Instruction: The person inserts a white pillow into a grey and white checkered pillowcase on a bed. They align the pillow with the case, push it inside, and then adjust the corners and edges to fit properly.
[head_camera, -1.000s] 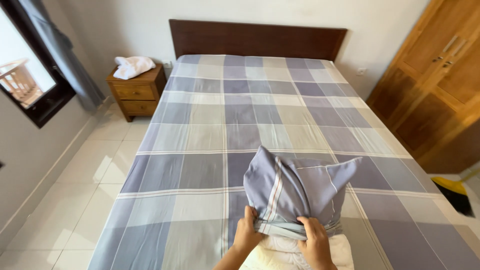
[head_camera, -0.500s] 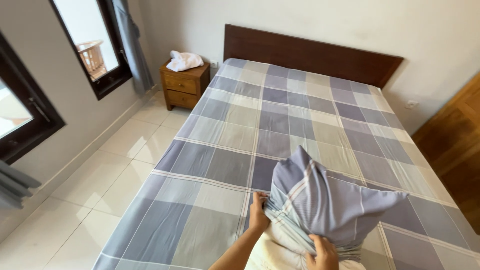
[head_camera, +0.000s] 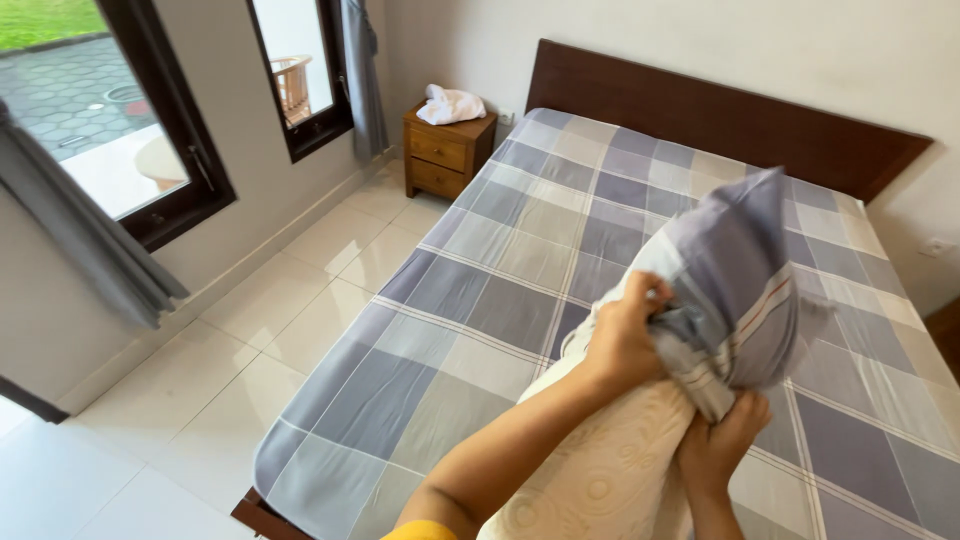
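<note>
Both of your hands are clamped on the plaid pillowcase (head_camera: 735, 270), and the cream quilted pillow (head_camera: 600, 460) runs between them. Your left hand (head_camera: 622, 335) has its fingers closed over a bunched fold of the case on the side nearer the windows; your right hand (head_camera: 722, 445) sits lower and closer to your body, fingers pinched on the hem at the other side of the opening. The pillow's long axis runs from down by your chest up and away toward the headboard (head_camera: 720, 110), so its far end is already inside the case while the near, bare length lies below and behind both hands. The loose, unfilled part of the case stands up and beyond your left hand, tilted toward the far right corner of the bed (head_camera: 480, 300). Your left hand is the higher and farther one, at the leading edge of the fabric; your right is nearer the uncovered pillow. Everything is held above the mattress rather than resting on it. Well off to the left of your left hand, a wooden nightstand (head_camera: 445, 150) carries a crumpled white cloth (head_camera: 450, 103).
</note>
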